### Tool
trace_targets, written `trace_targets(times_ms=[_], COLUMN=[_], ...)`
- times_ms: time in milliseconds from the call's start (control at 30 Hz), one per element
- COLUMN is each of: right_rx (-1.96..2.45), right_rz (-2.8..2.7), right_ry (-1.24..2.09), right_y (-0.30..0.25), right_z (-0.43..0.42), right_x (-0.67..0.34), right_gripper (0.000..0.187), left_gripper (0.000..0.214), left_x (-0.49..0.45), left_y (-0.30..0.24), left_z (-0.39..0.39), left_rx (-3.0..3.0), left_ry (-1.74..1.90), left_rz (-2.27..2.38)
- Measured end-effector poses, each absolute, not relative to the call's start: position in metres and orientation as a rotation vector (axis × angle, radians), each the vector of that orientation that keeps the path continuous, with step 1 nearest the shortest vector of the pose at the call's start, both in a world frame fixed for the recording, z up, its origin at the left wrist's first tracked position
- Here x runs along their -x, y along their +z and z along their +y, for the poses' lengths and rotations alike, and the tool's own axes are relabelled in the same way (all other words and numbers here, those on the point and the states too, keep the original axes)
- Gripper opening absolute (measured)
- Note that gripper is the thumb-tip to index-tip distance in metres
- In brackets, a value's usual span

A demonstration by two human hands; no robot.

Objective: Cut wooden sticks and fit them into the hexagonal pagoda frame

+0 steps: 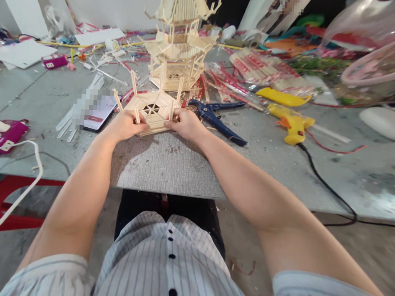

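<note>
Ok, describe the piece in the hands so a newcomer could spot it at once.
Find the tall stick tower on the grey table. Just in front of it, the left hand and right hand hold a flat six-sided stick frame. Unlike the tower, it is low, with bare posts sticking up from its corners.

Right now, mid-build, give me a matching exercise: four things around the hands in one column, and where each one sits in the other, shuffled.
Things:
1. hexagonal stick frame
2. blue cutters
3. yellow glue gun
4. phone

Places:
A. lying just outside the left hand
B. pinched between both hands
C. farthest to the right
D. lying just beyond the right hand

Pairs: 1-B, 2-D, 3-C, 4-A
</note>
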State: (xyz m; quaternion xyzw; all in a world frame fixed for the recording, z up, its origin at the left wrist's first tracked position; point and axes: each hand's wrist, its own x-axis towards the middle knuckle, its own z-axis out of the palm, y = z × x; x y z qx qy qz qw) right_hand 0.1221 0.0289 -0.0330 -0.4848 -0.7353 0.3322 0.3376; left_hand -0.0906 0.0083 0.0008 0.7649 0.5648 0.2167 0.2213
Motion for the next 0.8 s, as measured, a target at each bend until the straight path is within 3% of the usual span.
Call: trace_targets(times_ms=[467,800], right_rx=[1.294,1.260], right_rz=[-1.910,-1.909], right_ry=[0.874,0.874], right_y=[-0.028,-0.034], right_z=[0.026,0.030], right_x=[-0.122,-0.121], right_gripper=[0.007,0.006], left_gripper=[0.018,0.037], left_x=[0.085,0.101], left_y=[0.003,0.011], left_z=[0.005,0.006], left_rx=[-2.053,-2.034], left_ry=[0.604,0.378], left_rz=[1.592,1.522])
